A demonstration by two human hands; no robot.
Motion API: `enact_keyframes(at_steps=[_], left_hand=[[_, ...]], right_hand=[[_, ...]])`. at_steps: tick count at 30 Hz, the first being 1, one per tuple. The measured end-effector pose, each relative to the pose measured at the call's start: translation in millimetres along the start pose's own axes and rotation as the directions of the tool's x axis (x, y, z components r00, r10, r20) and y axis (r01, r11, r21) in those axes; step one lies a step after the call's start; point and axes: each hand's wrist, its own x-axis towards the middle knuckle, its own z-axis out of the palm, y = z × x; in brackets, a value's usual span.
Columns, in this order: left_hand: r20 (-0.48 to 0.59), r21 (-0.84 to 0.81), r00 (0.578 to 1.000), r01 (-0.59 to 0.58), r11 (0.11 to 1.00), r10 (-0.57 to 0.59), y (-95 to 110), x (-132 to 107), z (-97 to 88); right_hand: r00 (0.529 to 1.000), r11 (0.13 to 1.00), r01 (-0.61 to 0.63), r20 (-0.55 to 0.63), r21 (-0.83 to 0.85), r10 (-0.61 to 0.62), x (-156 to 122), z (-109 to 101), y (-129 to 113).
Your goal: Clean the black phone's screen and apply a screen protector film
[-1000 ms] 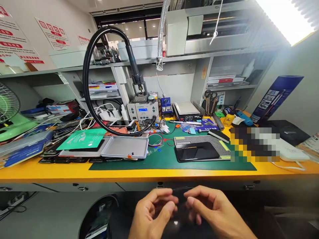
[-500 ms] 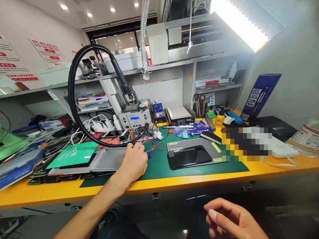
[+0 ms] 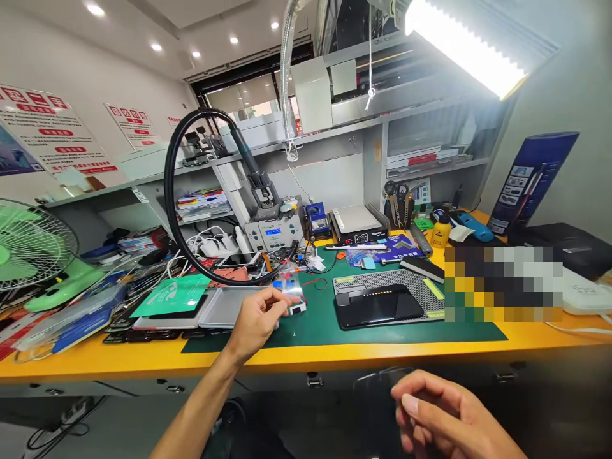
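My left hand (image 3: 258,320) is raised just above the front part of the green mat (image 3: 315,331), thumb and forefinger pinched on a small clear plastic bag (image 3: 292,290). A small black-and-white piece shows at the bag's lower end. In front of the table edge, my right hand (image 3: 442,411) holds a thin clear sheet (image 3: 377,377) between thumb and fingers. Only its shiny rounded upper edge shows plainly against the dark background. Between the hands, a black glossy tablet-like device (image 3: 380,305) rests on a grey perforated pad (image 3: 433,293).
A black hose loops down from the hot-air station (image 3: 275,233). Left of the mat are an open grey tray (image 3: 220,306), a green sheet (image 3: 172,296) and stacked phones. A flat heating plate (image 3: 356,220), a yellow bottle (image 3: 440,231) and a green fan (image 3: 52,287) also stand there.
My left hand has come up from the clutter beside the tray with the clear bag in its fingers. The view has turned left. The clear sheet in my right hand shows more.
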Motion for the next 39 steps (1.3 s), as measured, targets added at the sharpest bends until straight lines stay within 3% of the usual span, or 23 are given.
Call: enact_keyframes(at_steps=[3, 7, 13, 17, 22, 28, 32, 35, 39], left_hand=[[0.026, -0.13, 0.999, -0.015, 0.991, 0.019, -1, -7, 2.6], [0.052, -0.213, 0.997, -0.049, 0.976, 0.062, -6, -8, 7.2], [0.089, -0.182, 0.991, -0.081, 0.98, 0.098, -2, -1, 7.8], [0.116, -0.086, 0.992, -0.035, 0.996, 0.045, -1, 11, 5.0], [0.122, 0.104, 0.992, -0.005, 0.995, -0.008, -6, 25, 12.8], [0.047, 0.244, 0.998, -0.058, 0.968, 0.048, 7, 45, 48.4], [0.03, 0.285, 0.993, -0.119, 0.951, 0.115, 14, 55, 66.2], [0.014, 0.327, 0.984, -0.173, 0.929, 0.178, 20, 53, 59.0], [-0.049, 0.439, 0.969, -0.196, 0.877, 0.242, 33, 33, 21.5]], right_hand=[[0.993, 0.993, 0.117, 0.01, 0.008, -0.117, 15, 14, -18], [0.957, 0.953, 0.287, -0.024, -0.097, -0.291, 54, 51, -57], [0.95, 0.924, 0.312, 0.061, -0.22, -0.306, 123, 93, -102], [0.954, 0.928, 0.296, 0.017, -0.227, -0.3, 150, 93, -115], [0.979, 0.975, 0.191, -0.05, -0.109, -0.197, 169, 73, -136], [1.0, 0.999, 0.015, -0.024, 0.045, -0.014, 176, 62, -153], [0.999, 0.995, -0.007, -0.034, 0.098, 0.01, 166, 61, -163], [0.998, 0.994, 0.042, -0.05, 0.1, -0.038, 144, 58, -182], [0.978, 0.978, 0.201, -0.073, 0.061, -0.197, 111, 59, -202]])
